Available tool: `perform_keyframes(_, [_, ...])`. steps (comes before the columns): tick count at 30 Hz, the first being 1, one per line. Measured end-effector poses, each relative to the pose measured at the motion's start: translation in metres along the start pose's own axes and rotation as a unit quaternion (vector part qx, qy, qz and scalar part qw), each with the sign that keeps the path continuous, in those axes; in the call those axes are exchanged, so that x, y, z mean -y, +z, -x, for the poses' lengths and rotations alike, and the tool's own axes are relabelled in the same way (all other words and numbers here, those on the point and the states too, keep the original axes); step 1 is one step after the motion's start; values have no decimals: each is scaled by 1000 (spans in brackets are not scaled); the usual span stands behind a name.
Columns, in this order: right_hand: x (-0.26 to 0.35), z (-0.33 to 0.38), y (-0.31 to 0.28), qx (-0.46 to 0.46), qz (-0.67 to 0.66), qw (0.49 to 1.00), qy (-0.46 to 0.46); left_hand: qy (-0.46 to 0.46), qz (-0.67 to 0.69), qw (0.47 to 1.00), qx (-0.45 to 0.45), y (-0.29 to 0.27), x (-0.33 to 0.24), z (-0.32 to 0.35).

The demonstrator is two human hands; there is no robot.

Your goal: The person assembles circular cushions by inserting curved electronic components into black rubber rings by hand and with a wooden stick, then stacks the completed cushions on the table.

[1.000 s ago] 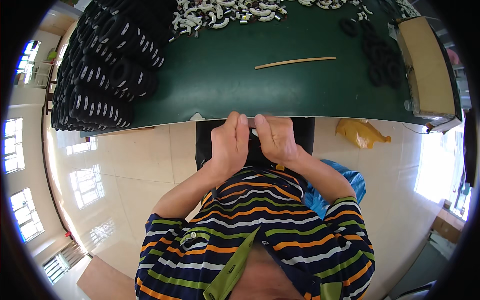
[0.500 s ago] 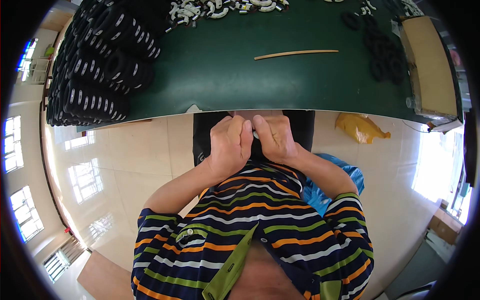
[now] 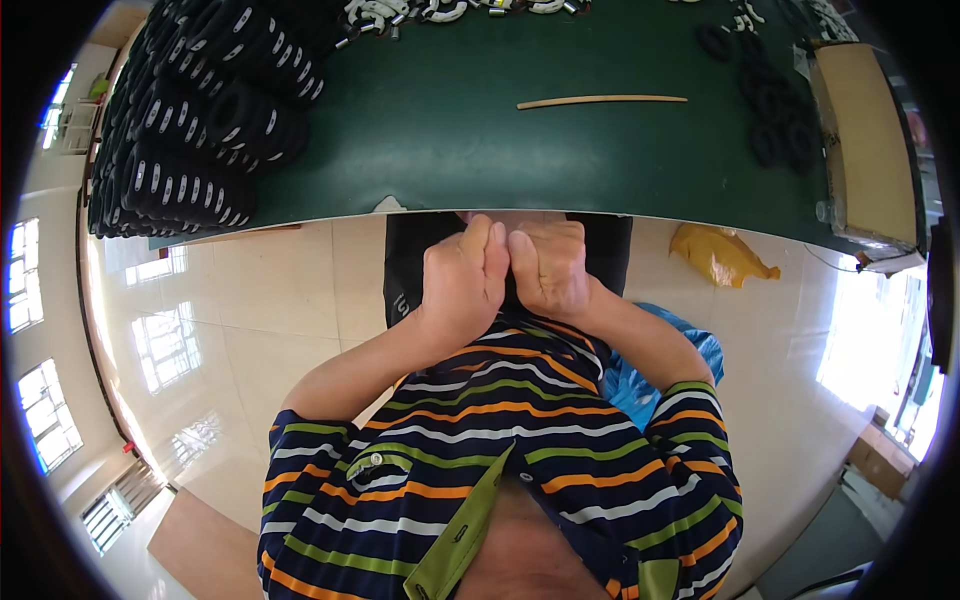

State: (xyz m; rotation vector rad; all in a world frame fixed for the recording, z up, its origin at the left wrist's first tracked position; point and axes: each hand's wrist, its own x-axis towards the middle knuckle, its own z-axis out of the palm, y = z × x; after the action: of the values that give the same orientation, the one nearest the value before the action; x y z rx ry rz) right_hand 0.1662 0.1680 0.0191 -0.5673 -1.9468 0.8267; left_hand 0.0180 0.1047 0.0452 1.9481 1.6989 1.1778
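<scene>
My left hand (image 3: 462, 272) and my right hand (image 3: 550, 268) are both closed, side by side just off the front edge of the green table (image 3: 430, 150). Their thumbs lie uppermost, almost touching. Whatever the fingers grip is hidden under the hands and against the black cloth (image 3: 407, 265) on my lap. Beyond them on the table lies a thin, slightly bent wooden stick (image 3: 602, 101). To the left, a tall pile of black rings (image 3: 185, 190) bears small white labels.
White curved pieces (image 3: 445, 12) and small metal parts are scattered along the far side. More black rings (image 3: 768, 105) sit at the right, beside a cardboard box (image 3: 865, 140). A yellow bag (image 3: 722, 255) and a blue plastic bag (image 3: 622, 385) lie below table level.
A small white patch that showed between my hands is now out of sight. Both hands stay closed and close together, with the left thumb slightly shifted. The whole view has moved a little.
</scene>
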Motion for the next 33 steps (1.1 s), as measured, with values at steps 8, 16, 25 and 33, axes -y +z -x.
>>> perform_keyframes(8, [-4, -4, -3, -51, -15, 998, -37, -304, 342, 882, 114, -7, 3, -2])
perform_keyframes(16, [3, 1, -3, -44, 41, 998, -33, -369, 386, 842, 69, 2, 3, 4])
perform_keyframes(25, [0, 0, -10, -3, 74, 996, -48, -382, 341, 856, 67, 11, -4, 9])
perform_keyframes(33, [17, 14, -18, 38, -258, 891, 371, -334, 517, 788, 10, 2, 12, 14])
